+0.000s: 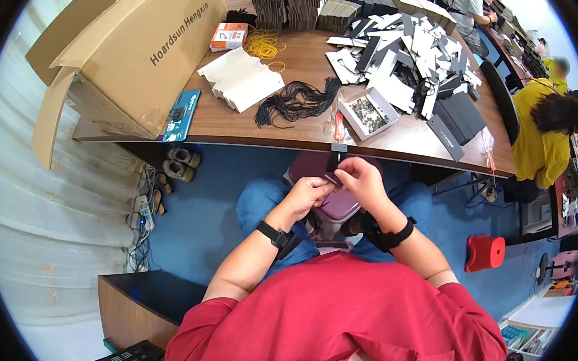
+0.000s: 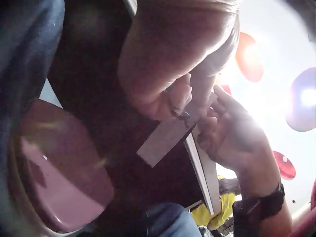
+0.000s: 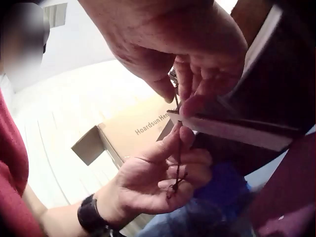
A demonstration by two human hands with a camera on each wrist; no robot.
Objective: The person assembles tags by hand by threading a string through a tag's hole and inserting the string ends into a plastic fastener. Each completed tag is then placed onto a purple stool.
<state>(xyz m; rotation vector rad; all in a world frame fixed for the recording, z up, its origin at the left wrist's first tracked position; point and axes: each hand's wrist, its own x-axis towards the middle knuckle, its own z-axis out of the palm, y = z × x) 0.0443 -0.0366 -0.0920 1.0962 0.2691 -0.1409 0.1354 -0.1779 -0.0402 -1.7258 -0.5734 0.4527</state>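
Note:
Below the table edge, in front of my lap, both hands work on a narrow card tag (image 3: 242, 133), pale on one face and dark on the other. A thin black cord (image 3: 178, 158) passes through the tag at one end. My left hand (image 1: 308, 198) pinches the tag at that end, and the cord's knotted tail hangs across its fingers in the right wrist view. Just above it, my right hand (image 1: 363, 178) pinches the upper part of the cord between thumb and fingers. The tag's free end (image 2: 152, 153) sticks out past the left hand in the left wrist view.
On the wooden table (image 1: 233, 132) lie a bundle of black cords (image 1: 297, 102), folded white card (image 1: 242, 77), a small open box (image 1: 368, 115) and a heap of black-and-white tags (image 1: 401, 64). A carton (image 1: 156, 56) stands left. A purple stool (image 1: 337, 207) is below.

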